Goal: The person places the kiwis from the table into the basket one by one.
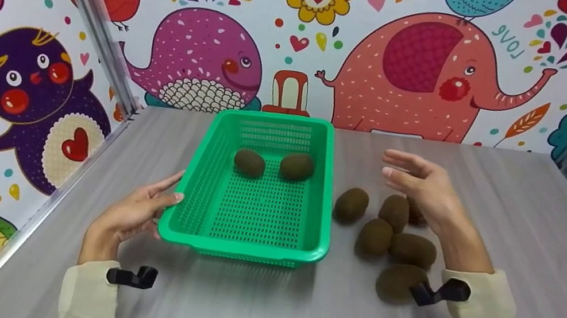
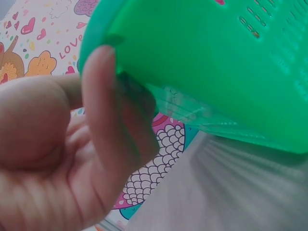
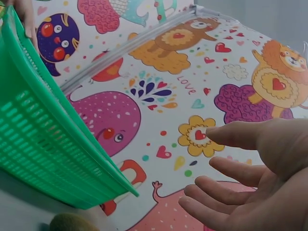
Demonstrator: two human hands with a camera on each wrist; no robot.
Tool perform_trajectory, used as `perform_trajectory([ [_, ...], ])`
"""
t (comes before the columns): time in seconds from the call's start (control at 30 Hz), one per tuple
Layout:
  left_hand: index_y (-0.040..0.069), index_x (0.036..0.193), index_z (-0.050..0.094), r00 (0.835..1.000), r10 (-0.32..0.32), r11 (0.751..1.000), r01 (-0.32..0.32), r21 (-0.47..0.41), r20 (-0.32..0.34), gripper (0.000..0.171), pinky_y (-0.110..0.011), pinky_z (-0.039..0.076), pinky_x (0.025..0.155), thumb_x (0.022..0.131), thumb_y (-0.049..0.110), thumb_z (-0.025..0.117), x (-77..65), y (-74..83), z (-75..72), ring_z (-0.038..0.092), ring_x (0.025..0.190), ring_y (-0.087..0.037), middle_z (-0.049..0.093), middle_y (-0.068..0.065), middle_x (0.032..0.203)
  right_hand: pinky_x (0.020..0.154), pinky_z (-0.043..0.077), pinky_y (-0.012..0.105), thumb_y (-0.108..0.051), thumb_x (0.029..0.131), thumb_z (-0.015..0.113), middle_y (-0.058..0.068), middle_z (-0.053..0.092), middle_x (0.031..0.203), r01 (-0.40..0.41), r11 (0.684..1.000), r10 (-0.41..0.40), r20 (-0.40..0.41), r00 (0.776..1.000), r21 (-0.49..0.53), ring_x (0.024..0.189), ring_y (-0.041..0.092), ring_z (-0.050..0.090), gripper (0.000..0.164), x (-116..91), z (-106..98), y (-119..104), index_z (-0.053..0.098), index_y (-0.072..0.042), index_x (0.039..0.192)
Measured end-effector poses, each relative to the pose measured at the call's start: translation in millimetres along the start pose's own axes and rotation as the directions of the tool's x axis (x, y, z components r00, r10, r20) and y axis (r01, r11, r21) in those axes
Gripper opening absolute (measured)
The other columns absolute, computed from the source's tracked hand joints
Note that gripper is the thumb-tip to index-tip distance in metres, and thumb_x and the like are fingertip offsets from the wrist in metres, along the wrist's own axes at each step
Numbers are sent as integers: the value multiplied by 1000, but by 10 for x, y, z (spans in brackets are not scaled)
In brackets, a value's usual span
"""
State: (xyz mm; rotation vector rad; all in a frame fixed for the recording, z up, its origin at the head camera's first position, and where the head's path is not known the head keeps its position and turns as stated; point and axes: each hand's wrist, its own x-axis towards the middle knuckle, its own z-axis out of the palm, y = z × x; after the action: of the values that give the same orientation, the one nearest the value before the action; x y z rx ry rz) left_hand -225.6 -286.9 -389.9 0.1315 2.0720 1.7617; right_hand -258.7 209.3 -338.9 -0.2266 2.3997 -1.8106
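Note:
A green plastic basket (image 1: 249, 252) with slotted walls stands on the table, holding two brown kiwis, one kiwi (image 1: 249, 163) on the left and another kiwi (image 1: 296, 167) on the right. My left hand (image 1: 131, 211) grips its left rim near the front corner; in the left wrist view the thumb (image 2: 101, 77) lies against the rim. To the right of the basket, several more kiwis (image 1: 374, 237) lie in a loose group. My right hand (image 1: 432, 194) hovers above the back of that group, fingers extended, holding nothing; it partly hides one kiwi (image 1: 416, 213).
Printed panels with cartoon animals (image 1: 413, 83) rise behind the table and along both sides. Grey table surface (image 1: 244, 315) extends in front of the basket. A metal corner strip (image 1: 94, 9) runs down the back left.

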Motion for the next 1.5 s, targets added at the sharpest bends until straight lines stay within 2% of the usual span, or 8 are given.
perform_trajectory([
  [0.13, 23, 163, 8, 1000, 3, 1000, -3, 14, -4, 72, -31, 60, 56, 106, 31, 51, -16, 0, 1, 73, 72, -13, 76, -5, 102, 116, 42, 41, -40, 96, 66, 8, 50, 152, -26, 1000, 26, -12, 1000, 4, 126, 15, 61, 63, 40, -94, 66, 47, -15, 150],
  [0.23, 21, 163, 6, 1000, 9, 1000, -9, 17, 2, 73, -30, 60, 55, 106, 31, 51, -25, 2, -1, 74, 72, -13, 76, -6, 103, 105, 50, 27, -37, 96, 66, 11, 50, 151, -41, 999, 42, -30, 999, 31, 117, 5, 63, 63, 81, -145, 120, 45, -13, 151],
  [0.33, 21, 163, 6, 1000, 14, 1000, -14, 18, 2, 73, -30, 60, 55, 106, 30, 51, -32, 9, -8, 74, 72, -13, 76, -5, 102, 98, 53, 20, -37, 96, 67, 14, 48, 152, -48, 996, 52, -52, 997, 75, 113, 1, 62, 67, 123, -187, 171, 42, -12, 153],
  [0.43, 20, 163, 7, 1000, 19, 1000, -19, 24, 1, 73, -30, 60, 55, 106, 30, 51, -34, 16, -17, 74, 71, -13, 76, -5, 100, 96, 54, 20, -40, 95, 67, 15, 45, 154, -54, 995, 60, -69, 996, 85, 117, 5, 60, 71, 155, -216, 211, 39, -13, 155],
  [0.63, 20, 163, 6, 1000, 16, 1000, -17, 22, 9, 73, -32, 61, 58, 106, 30, 51, -28, 22, -24, 75, 75, -15, 76, -7, 105, 102, 52, 26, -44, 97, 62, 13, 40, 159, -82, 996, 83, -104, 991, 18, 135, 25, 52, 71, 182, -282, 297, 35, -16, 157],
  [1.0, 21, 163, 6, 1000, 6, 1000, -6, 21, 13, 73, -31, 61, 57, 106, 31, 51, -20, -2, -21, 74, 74, -14, 76, -6, 102, 107, 49, 29, -50, 95, 62, 13, 38, 160, -152, 988, 151, -174, 973, 9, 140, 29, 48, 75, 159, -433, 396, 34, -18, 157],
  [1.3, 20, 163, 7, 1000, 10, 999, -10, 33, -1, 74, -30, 60, 56, 106, 32, 51, -7, -16, 0, 75, 75, -15, 76, -8, 104, 87, 56, 14, -47, 96, 63, 18, 46, 152, -177, 984, 172, -197, 965, -5, 136, 31, 51, 72, 208, -473, 548, 41, -7, 152],
  [1.5, 20, 163, 6, 1000, 3, 999, -3, 33, -2, 74, -33, 62, 60, 106, 32, 51, 7, -5, 13, 75, 78, -16, 75, -8, 107, 87, 55, 15, -46, 97, 63, 19, 45, 153, -220, 975, 212, -207, 955, -16, 137, 33, 50, 73, 236, -526, 636, 39, -7, 153],
])
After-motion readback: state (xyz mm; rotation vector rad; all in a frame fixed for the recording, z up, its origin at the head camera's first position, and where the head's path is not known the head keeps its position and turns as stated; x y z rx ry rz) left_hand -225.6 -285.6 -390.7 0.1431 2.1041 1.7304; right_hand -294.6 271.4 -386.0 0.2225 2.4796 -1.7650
